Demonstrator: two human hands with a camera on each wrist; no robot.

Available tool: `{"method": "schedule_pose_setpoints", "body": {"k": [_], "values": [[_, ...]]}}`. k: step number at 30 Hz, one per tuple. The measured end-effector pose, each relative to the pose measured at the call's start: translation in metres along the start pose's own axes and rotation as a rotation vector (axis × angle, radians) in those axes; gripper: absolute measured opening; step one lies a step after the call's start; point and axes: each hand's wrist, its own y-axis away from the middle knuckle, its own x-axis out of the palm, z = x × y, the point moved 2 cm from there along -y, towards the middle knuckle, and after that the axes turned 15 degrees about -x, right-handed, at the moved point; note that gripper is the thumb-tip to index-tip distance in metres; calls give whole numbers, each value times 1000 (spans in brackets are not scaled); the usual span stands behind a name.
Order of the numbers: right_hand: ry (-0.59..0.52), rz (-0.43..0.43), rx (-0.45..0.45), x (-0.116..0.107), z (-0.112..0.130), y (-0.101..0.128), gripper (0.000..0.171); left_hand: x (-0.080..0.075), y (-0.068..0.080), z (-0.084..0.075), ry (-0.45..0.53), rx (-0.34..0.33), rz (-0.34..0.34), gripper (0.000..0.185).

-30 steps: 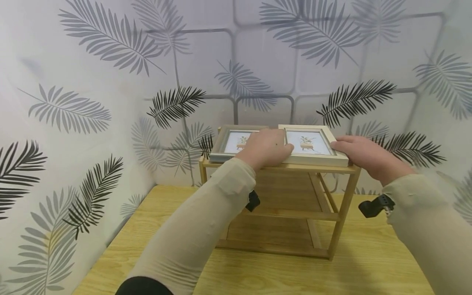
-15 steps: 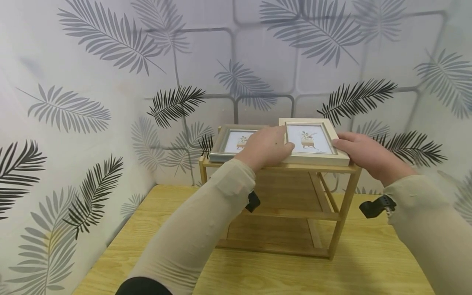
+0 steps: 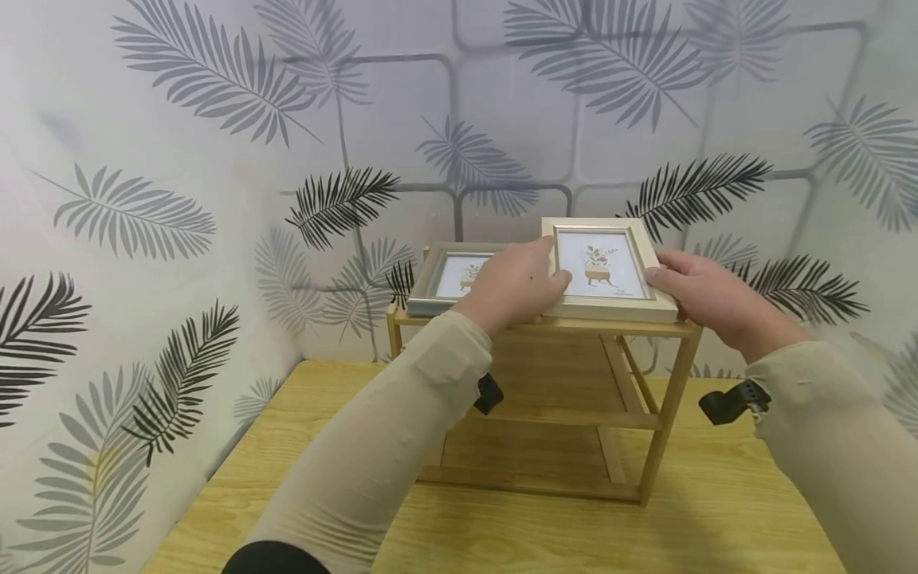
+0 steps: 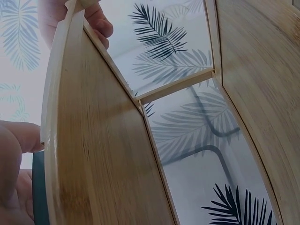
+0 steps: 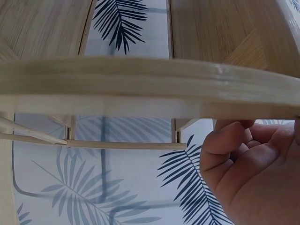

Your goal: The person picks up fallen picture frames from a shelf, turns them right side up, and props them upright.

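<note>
A cream picture frame (image 3: 606, 307) with a printed plant picture lies face up on the wooden rack's top, its far edge raised and its near edge low at the rack's front. My left hand (image 3: 512, 283) holds its left side, thumb at the rim; some of its fingers are hidden behind the hand. My right hand (image 3: 706, 295) grips the right side, thumb on top and fingers beneath. A grey-silver picture frame (image 3: 423, 291) lies flat on the left, partly covered by my left hand. In the right wrist view, my right hand (image 5: 262, 173) shows curled fingers below the wooden edge.
The wooden rack (image 3: 663, 430) has several tiers and stands on a wood-grain table (image 3: 502, 534). A wall (image 3: 402, 112) with leaf print rises close behind it, and another runs along the left. Small black wrist cameras hang under both sleeves.
The far edge of the cream picture frame has risen steadily, tilting it toward me. Both hands have stayed at its sides, the right shifting up slightly. The grey-silver frame has not moved.
</note>
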Motion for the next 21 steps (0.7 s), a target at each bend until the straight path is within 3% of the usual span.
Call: {"method": "schedule_pose_setpoints", "body": {"k": [5,12,21], "values": [[-1,-6,-3,-1,0,0,66,-2,1,1,34,9,14,67],[-2,-10,-6,-1,1,2,66,-2,1,3,70,2,-27,65],[-16,-27,-16,0,4,3,68,-6,6,7,163,12,-29,64]]}}
